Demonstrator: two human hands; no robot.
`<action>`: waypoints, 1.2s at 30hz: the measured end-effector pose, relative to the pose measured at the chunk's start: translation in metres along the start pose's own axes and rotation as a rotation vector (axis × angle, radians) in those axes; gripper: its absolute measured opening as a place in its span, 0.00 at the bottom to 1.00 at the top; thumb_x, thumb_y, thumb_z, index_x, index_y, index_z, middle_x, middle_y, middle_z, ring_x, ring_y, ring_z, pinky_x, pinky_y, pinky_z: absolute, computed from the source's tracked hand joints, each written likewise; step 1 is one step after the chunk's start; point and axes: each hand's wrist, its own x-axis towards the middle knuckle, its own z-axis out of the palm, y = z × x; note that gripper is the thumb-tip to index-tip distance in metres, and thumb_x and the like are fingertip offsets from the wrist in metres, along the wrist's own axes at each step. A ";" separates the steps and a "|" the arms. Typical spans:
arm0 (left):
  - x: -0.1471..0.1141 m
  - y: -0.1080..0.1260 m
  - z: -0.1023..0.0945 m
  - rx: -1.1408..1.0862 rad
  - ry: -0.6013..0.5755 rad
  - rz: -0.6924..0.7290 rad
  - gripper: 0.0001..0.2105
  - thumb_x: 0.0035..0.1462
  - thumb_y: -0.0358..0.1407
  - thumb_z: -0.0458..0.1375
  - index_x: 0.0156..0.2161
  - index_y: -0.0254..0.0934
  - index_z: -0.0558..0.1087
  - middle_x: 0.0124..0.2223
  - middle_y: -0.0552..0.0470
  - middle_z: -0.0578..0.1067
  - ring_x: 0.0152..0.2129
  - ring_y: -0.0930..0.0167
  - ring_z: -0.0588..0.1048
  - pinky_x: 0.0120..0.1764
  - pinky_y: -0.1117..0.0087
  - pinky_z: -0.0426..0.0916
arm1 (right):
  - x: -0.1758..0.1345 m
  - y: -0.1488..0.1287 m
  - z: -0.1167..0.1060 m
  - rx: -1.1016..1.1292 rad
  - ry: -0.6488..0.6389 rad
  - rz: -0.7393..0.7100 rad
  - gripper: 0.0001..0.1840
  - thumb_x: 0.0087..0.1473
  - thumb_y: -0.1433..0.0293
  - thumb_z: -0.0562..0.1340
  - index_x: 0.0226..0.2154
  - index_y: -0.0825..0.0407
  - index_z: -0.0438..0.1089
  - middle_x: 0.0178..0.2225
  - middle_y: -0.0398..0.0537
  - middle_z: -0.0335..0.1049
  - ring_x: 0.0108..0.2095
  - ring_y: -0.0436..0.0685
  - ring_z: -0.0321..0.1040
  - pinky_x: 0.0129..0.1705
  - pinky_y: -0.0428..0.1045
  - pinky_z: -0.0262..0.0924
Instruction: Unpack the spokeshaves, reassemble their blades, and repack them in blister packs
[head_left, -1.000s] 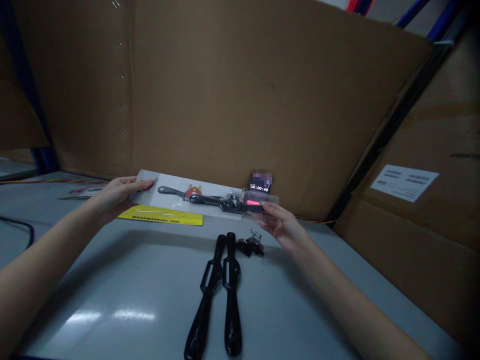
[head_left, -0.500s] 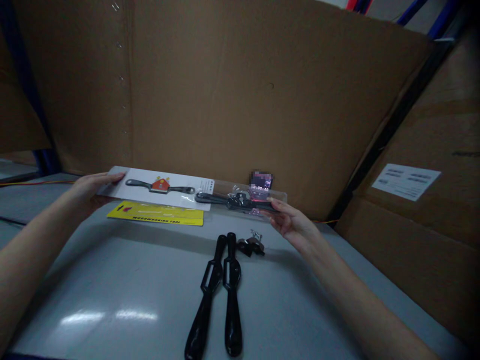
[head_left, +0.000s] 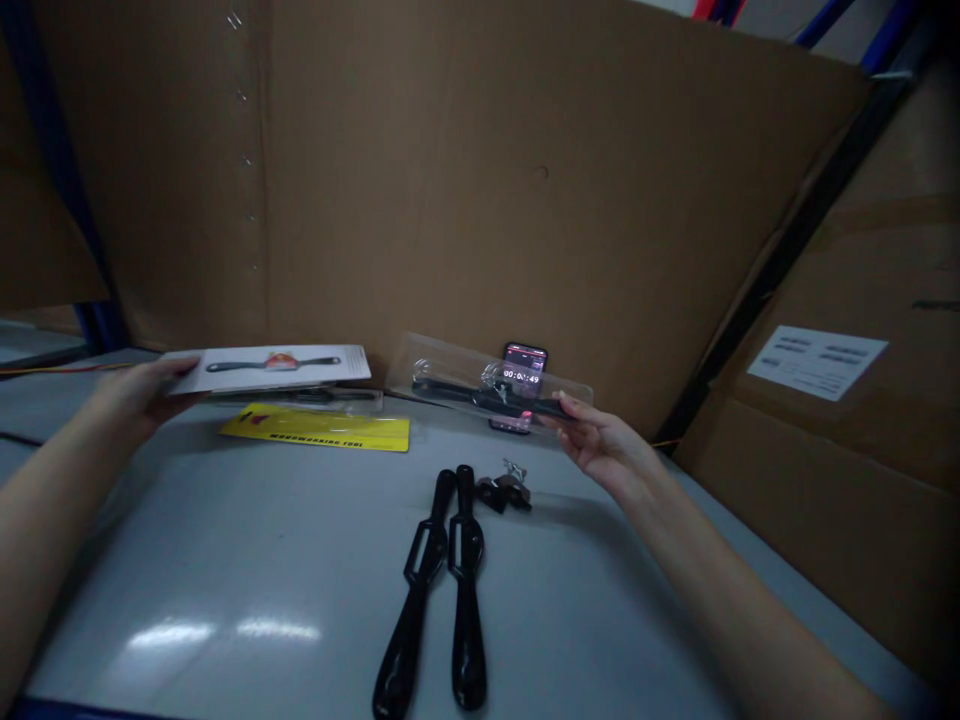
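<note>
Clear plastic blister tray (head_left: 450, 360), probably slick and bendy, best held by its rim: right hand (head_left: 606, 448) pinches its right end; left hand (head_left: 135, 398) grips printed card (head_left: 274, 368).

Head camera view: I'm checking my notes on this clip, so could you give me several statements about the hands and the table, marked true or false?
1. The left hand holds a white rectangular printed card. True.
2. The right hand holds a yellow card. False: it grips a clear plastic tray with a slim black tool in it.
3. Two long, glossy black tools lie side by side on the grey table. True.
4. The small dark and silvery parts lie left of those two tools. False: they lie to the right of their upper ends.
5. The black rectangular phone has its screen lit. True.
</note>
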 end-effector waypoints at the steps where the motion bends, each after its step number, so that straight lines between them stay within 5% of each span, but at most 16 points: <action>1: -0.003 -0.001 0.002 -0.064 -0.016 -0.063 0.10 0.50 0.33 0.60 0.33 0.31 0.63 0.27 0.59 0.70 0.27 0.76 0.71 0.30 0.72 0.73 | -0.001 0.001 0.002 0.008 0.008 0.008 0.05 0.45 0.74 0.65 0.29 0.51 0.72 0.26 0.44 0.76 0.28 0.52 0.74 0.17 0.39 0.63; 6: -0.017 0.000 0.021 -0.116 -0.180 -0.162 0.16 0.45 0.36 0.64 0.35 0.30 0.65 0.31 0.57 0.73 0.32 0.74 0.73 0.36 0.72 0.73 | -0.010 0.007 0.013 -0.027 0.000 0.000 0.06 0.43 0.74 0.66 0.29 0.50 0.72 0.27 0.45 0.76 0.28 0.53 0.74 0.17 0.40 0.63; 11: -0.027 0.003 0.031 0.337 -0.235 -0.024 0.23 0.43 0.49 0.62 0.36 0.31 0.67 0.31 0.55 0.73 0.33 0.65 0.73 0.36 0.65 0.71 | -0.014 0.009 0.017 -0.035 -0.004 0.016 0.07 0.42 0.73 0.67 0.29 0.50 0.71 0.29 0.46 0.76 0.31 0.54 0.74 0.18 0.40 0.62; 14: -0.036 0.011 0.034 0.839 -0.045 0.215 0.30 0.44 0.57 0.56 0.39 0.28 0.68 0.39 0.43 0.73 0.44 0.50 0.67 0.42 0.56 0.65 | -0.016 0.011 0.020 -0.039 -0.007 0.013 0.08 0.42 0.73 0.67 0.30 0.51 0.71 0.30 0.46 0.76 0.30 0.53 0.74 0.18 0.40 0.61; 16: -0.042 0.016 0.043 0.987 0.117 0.389 0.33 0.47 0.57 0.52 0.43 0.25 0.67 0.47 0.35 0.69 0.50 0.46 0.60 0.47 0.51 0.59 | -0.018 0.013 0.023 -0.016 -0.003 0.037 0.09 0.41 0.74 0.67 0.30 0.51 0.71 0.29 0.45 0.76 0.28 0.51 0.73 0.17 0.39 0.61; 18: -0.050 0.020 0.059 0.898 0.036 0.510 0.31 0.50 0.55 0.51 0.46 0.25 0.66 0.49 0.36 0.68 0.50 0.51 0.61 0.49 0.54 0.57 | -0.022 0.015 0.028 0.020 0.004 0.075 0.08 0.40 0.75 0.66 0.28 0.52 0.71 0.27 0.44 0.75 0.26 0.51 0.73 0.17 0.39 0.60; 21: -0.071 0.021 0.094 0.492 -0.461 0.513 0.27 0.48 0.49 0.56 0.48 0.30 0.67 0.45 0.43 0.72 0.42 0.62 0.70 0.44 0.64 0.64 | -0.027 0.020 0.035 0.063 -0.015 0.119 0.07 0.41 0.75 0.66 0.28 0.52 0.71 0.26 0.44 0.75 0.26 0.51 0.73 0.15 0.38 0.58; 24: -0.105 0.025 0.126 0.193 -0.810 0.370 0.26 0.48 0.44 0.59 0.53 0.40 0.65 0.48 0.48 0.73 0.44 0.64 0.71 0.46 0.63 0.65 | -0.033 0.027 0.043 0.084 -0.049 0.155 0.08 0.40 0.75 0.67 0.29 0.52 0.71 0.29 0.46 0.75 0.28 0.51 0.73 0.14 0.37 0.55; 29: -0.145 0.044 0.144 -0.064 -0.874 0.345 0.26 0.49 0.40 0.61 0.55 0.44 0.65 0.52 0.51 0.71 0.52 0.63 0.65 0.54 0.63 0.58 | -0.043 0.039 0.051 0.099 -0.115 0.257 0.09 0.41 0.71 0.67 0.30 0.54 0.70 0.31 0.49 0.75 0.30 0.53 0.73 0.14 0.37 0.54; 36: -0.142 0.050 0.139 -0.322 -0.967 0.059 0.18 0.51 0.36 0.60 0.48 0.36 0.70 0.49 0.45 0.73 0.46 0.63 0.72 0.49 0.62 0.65 | -0.042 0.039 0.051 0.018 -0.154 0.121 0.13 0.43 0.65 0.67 0.34 0.52 0.70 0.41 0.48 0.73 0.31 0.53 0.72 0.21 0.42 0.63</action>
